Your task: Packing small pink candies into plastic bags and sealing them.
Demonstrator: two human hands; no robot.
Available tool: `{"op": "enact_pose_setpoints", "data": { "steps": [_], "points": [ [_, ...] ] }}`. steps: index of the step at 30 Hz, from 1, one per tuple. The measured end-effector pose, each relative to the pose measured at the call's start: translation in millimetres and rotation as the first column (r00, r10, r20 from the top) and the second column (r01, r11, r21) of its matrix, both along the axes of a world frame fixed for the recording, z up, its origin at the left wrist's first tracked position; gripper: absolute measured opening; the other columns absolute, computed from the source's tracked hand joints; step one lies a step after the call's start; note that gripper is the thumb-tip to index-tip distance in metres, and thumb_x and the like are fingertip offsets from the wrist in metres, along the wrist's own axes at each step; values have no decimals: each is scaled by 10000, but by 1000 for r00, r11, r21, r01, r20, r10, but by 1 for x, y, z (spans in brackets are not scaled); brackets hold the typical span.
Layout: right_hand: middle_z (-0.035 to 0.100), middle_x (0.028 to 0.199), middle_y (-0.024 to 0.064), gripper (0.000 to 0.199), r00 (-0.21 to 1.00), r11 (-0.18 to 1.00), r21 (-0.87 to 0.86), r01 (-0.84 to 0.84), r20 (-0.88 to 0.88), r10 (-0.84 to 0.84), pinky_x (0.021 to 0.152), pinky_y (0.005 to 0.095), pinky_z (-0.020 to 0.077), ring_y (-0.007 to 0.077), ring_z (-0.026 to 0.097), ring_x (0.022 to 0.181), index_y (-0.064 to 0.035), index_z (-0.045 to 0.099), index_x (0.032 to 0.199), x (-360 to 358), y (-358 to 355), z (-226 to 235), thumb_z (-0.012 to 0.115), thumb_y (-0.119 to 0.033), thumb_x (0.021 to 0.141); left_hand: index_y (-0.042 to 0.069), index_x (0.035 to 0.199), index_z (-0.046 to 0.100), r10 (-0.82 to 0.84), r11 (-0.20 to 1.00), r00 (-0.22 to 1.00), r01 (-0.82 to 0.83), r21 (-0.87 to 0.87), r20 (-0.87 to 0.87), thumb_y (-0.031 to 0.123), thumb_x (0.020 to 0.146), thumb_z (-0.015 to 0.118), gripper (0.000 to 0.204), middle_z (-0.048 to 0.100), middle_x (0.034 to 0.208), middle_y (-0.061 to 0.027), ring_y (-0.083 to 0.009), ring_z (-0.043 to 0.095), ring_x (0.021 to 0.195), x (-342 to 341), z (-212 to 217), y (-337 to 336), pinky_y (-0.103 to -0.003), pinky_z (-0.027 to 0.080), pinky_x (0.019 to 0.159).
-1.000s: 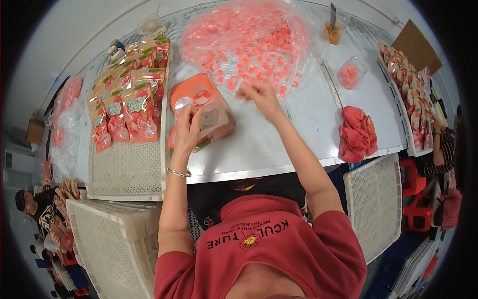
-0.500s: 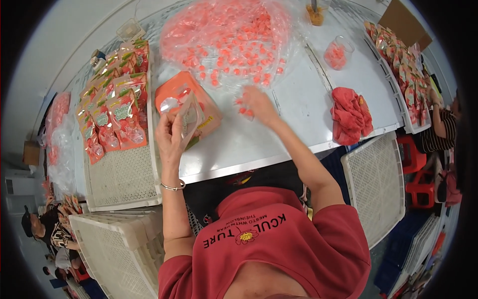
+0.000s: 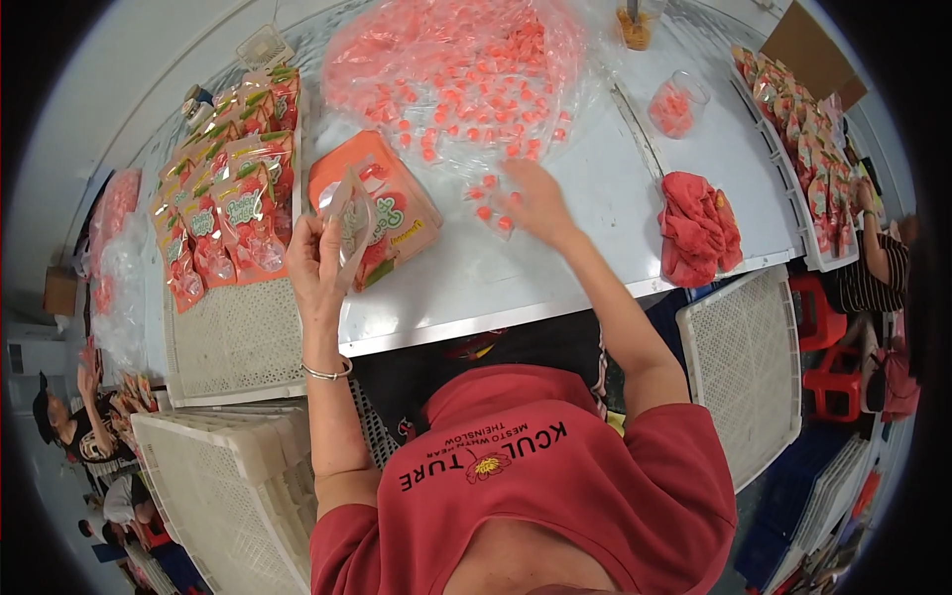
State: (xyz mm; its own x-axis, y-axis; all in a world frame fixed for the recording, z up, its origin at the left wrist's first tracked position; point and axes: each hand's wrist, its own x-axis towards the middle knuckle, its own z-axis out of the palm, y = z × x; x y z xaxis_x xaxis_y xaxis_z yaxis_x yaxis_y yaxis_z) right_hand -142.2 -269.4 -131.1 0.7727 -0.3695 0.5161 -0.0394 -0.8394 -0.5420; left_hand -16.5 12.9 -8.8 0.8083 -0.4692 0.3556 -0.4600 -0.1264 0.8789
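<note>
Between the pinched fingers of my left hand [image 3: 317,260] is the edge of a pouch [image 3: 349,220], a pink printed bag with a clear part. It stands tilted over a flat stack of pink pouches [image 3: 410,220] on the table. Farther right, my right hand [image 3: 536,201] lies low over the table, its fingers smeared by motion. Beside those fingers are several small clear-wrapped red candies [image 3: 484,210]; whether the hand grips any of them cannot be made out. Beyond it spreads a large clear plastic bag [image 3: 451,69] with many more red candies.
To the left, filled pouches [image 3: 243,203] stand in rows on a white plastic crate [image 3: 238,337]. A crumpled red cloth [image 3: 699,230] and a clear cup [image 3: 676,107] of red pieces sit to the right. Another tray of pouches [image 3: 805,149] is by a co-worker's arm [image 3: 871,233].
My left hand has shifted left with the pouch, whose top is turned differently. My right hand has drawn slightly right, and several candies now show beside its fingers.
</note>
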Motion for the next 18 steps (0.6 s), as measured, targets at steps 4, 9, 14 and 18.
{"op": "enact_pose_setpoints", "data": {
  "steps": [4, 9, 14, 18],
  "points": [
    [581, 1120, 109, 416, 998, 889, -453, 62, 57, -40, 954, 356, 380, 331, 501, 1096, -120, 602, 1117, 18, 38, 13, 647, -353, 776, 59, 753, 440, -6, 999, 996, 3, 36, 87, 174, 924, 537, 228, 400, 690, 64, -26, 320, 622, -2, 6, -14, -181, 262, 530],
    [570, 847, 46, 238, 992, 932, -358, -50, -127, 4, 609, 366, 460, 256, 554, 810, -117, 606, 827, 29, 21, -26, 686, -317, 726, 67, 730, 451, -137, 983, 980, 117, -144, -141, 163, 911, 545, 226, 377, 647, 66, -23, 319, 596, -10, 40, -44, -194, 261, 503],
    [517, 691, 10, 177, 979, 865, 491, 108, 102, -179, 469, 256, 392, 148, 505, 567, -92, 579, 760, 29, -13, 4, 616, -253, 824, 56, 752, 456, -254, 937, 961, 215, -274, -113, 178, 911, 538, 217, 401, 616, 48, -34, 327, 570, -6, 31, -92, -215, 279, 480],
    [513, 683, -6, 206, 852, 60, 909, -412, 408, -329, 447, 218, 356, 60, 475, 569, -83, 568, 800, 23, 3, 152, 543, -263, 896, 10, 785, 468, -71, 996, 965, 56, 64, 253, 126, 872, 520, 154, 510, 604, -101, -194, 500, 544, -17, 23, -120, -347, 380, 503]
  ]
}}
